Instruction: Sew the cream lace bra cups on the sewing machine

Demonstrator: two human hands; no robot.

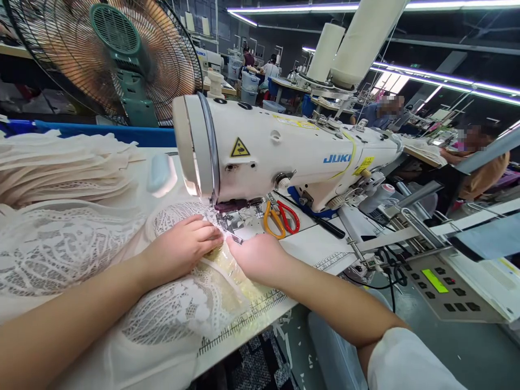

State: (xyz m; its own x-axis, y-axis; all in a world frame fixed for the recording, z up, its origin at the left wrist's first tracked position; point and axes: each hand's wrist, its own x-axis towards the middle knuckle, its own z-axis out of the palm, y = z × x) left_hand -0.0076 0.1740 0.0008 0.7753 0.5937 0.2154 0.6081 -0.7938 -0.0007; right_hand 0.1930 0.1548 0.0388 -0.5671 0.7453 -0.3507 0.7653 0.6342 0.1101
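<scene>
My left hand lies on the white lace garment, its slightly bent fingers resting on the cloth just left of the presser foot. Opposite it, my right hand pinches the edge of the garment, thumb on top beside the foot; its other fingertips are hidden. The lace runs under the head of a white sewing machine. A small lamp lights the needle area, and the needle itself is hard to make out. Scissors with one orange and one red handle lie behind my right hand.
A stack of pale cut pieces sits at the left, with a large fan behind it. A ruler tape runs along the table's front edge. At the right are a metal tape guide and a control panel. Other people sit farther back.
</scene>
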